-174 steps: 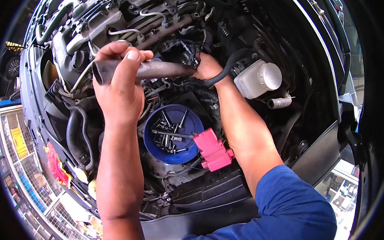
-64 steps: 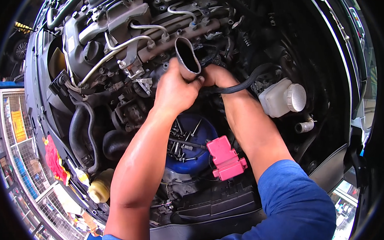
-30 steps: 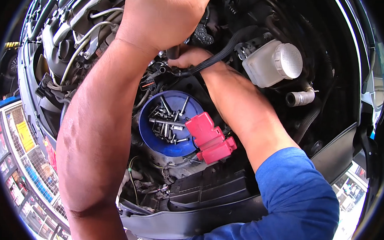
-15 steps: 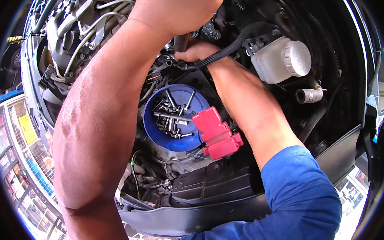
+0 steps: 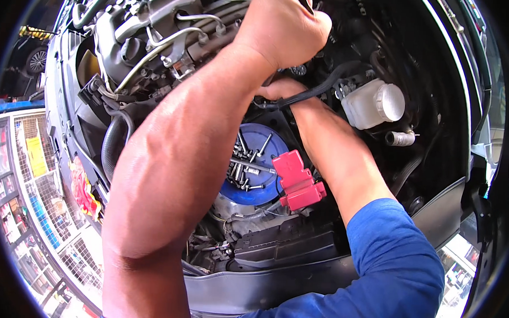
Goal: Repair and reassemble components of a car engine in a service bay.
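Observation:
My left hand (image 5: 280,26) is wrapped round a metal tube (image 5: 305,2) at the top of the view; only a dark end shows past my fingers. Below it my right hand (image 5: 277,90) reaches into the engine bay (image 5: 152,32) under a black ribbed hose (image 5: 332,77), its fingers mostly hidden behind my left wrist. A blue bowl (image 5: 247,197) of metal bolts and sockets (image 5: 245,170) rests below both hands, partly covered by my left forearm. A red plastic cover (image 5: 293,178) overlaps the bowl's right side.
A white fluid reservoir (image 5: 363,106) and an open hose end (image 5: 400,138) sit at right. Metal lines (image 5: 168,47) cross the engine at upper left. A red cloth (image 5: 83,188) lies on the left edge; wire-mesh shelving (image 5: 43,189) stands beyond.
The tube, first lying sideways in my left hand, was turned end-up. My left hand then went higher, covering most of it. My right hand stays deep in the engine bay.

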Motion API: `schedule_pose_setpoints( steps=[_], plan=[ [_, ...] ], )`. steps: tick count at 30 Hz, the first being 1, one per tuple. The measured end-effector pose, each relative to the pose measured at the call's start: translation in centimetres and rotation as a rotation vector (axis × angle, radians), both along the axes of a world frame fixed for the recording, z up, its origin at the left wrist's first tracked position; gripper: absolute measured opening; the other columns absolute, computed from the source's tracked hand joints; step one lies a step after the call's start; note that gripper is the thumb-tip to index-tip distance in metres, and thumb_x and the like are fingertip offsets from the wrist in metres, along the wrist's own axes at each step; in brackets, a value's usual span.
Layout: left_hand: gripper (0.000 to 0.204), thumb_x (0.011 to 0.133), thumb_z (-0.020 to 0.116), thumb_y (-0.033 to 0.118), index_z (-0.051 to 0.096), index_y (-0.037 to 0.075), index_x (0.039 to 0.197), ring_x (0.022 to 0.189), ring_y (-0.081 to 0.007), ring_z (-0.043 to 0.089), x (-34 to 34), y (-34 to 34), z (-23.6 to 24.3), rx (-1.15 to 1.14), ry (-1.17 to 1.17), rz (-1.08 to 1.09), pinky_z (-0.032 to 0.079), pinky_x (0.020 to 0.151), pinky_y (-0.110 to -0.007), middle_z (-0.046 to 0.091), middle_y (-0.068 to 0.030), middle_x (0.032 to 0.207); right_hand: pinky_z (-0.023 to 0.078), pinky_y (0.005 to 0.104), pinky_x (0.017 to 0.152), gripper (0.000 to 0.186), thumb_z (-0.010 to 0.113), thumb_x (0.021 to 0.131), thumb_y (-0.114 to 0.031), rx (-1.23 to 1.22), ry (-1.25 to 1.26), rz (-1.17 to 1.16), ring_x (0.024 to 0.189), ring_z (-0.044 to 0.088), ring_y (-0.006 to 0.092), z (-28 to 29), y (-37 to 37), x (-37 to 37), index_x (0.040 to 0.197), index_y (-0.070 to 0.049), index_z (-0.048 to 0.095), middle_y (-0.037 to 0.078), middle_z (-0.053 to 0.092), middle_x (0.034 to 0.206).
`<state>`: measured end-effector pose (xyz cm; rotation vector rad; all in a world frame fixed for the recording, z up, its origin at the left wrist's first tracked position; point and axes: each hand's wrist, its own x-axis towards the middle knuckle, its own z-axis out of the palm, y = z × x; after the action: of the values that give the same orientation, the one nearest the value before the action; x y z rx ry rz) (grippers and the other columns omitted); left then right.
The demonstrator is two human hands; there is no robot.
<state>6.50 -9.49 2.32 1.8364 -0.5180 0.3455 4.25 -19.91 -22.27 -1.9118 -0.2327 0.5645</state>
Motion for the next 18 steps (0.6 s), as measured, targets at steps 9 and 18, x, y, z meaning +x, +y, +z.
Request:
schedule_pose_setpoints(
  steps=[9, 18],
  plan=[
    [0.012, 0.074, 0.064, 0.004, 0.051, 0.003, 0.073, 0.056, -0.0212, 0.055, -0.9, 0.5, 0.0, -0.035, 0.112, -0.012, 0.045, 0.054, -0.035, 0.055, -0.0132, 0.061, 0.047, 0.0357, 0.094, 0.059, 0.077, 0.074, -0.021, -0.042, 0.033, 0.045, 0.109, 0.060, 0.0218, -1.6, 0.0, 0.4, 0.125, -0.006, 0.053, 0.011, 0.067, 0.111],
    [0.013, 0.084, 0.060, -0.006, 0.054, 0.003, 0.090, 0.073, -0.0078, 0.055, -4.5, 5.4, -1.3, -0.325, 0.110, -0.182, 0.047, 0.069, -0.024, 0.061, -0.0022, 0.080, 0.049, 0.0360, 0.085, 0.041, 0.081, 0.073, -0.023, -0.048, -0.116, 0.071, 0.101, 0.064, 0.0274, -6.1, 2.0, 1.9, 0.104, -0.001, 0.064, 0.016, 0.068, 0.098]
  ],
)
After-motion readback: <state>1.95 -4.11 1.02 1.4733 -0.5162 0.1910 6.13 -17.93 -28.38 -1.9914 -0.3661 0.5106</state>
